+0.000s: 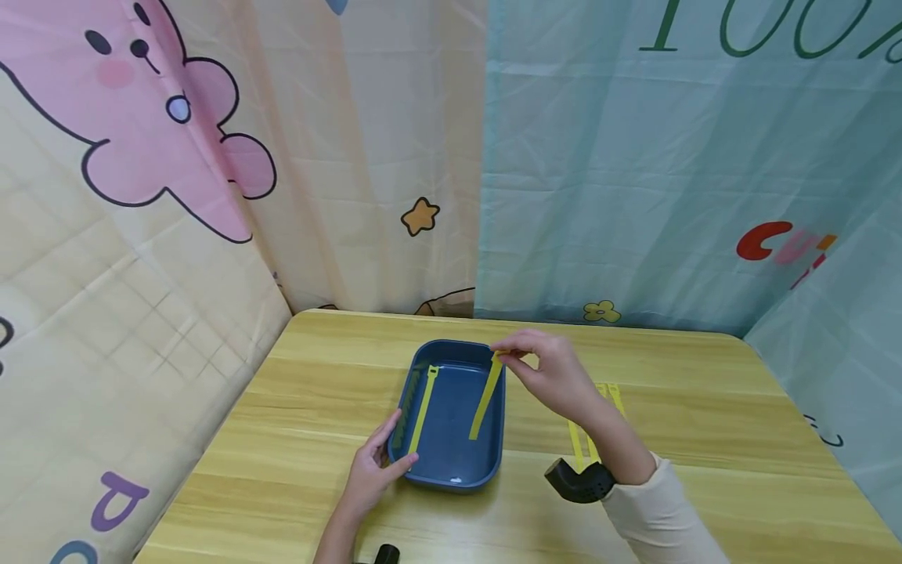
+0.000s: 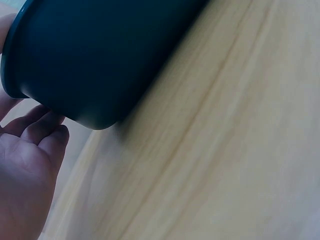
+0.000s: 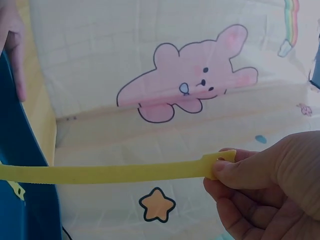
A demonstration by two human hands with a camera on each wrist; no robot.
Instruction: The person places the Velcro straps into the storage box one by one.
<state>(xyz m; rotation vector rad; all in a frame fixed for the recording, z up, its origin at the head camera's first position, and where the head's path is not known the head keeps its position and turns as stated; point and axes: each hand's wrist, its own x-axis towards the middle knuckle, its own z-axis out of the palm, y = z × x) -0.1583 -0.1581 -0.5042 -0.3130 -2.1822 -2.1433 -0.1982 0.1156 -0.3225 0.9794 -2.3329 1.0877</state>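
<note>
My right hand (image 1: 550,376) pinches a yellow cable strap (image 1: 485,399) by its wider, slotted end, over the right side of a blue plastic tray (image 1: 444,483). The strap slants down from the fingers, and the right wrist view shows the thumb pressed on its head (image 3: 220,162). Along the left inside of the tray lies another yellow strap (image 1: 423,411). At the tray's near left corner, my left hand (image 1: 373,474) holds the rim, thumb over the edge and fingers along the outer wall. Its fingers (image 2: 42,130) show partly behind the tray in the left wrist view.
Several more yellow straps (image 1: 575,442) lie on the wooden table (image 1: 268,470) right of the tray, partly hidden by my right forearm. A black wrist device (image 1: 579,481) sits at that wrist. Printed curtains (image 1: 366,157) hang behind and beside the table.
</note>
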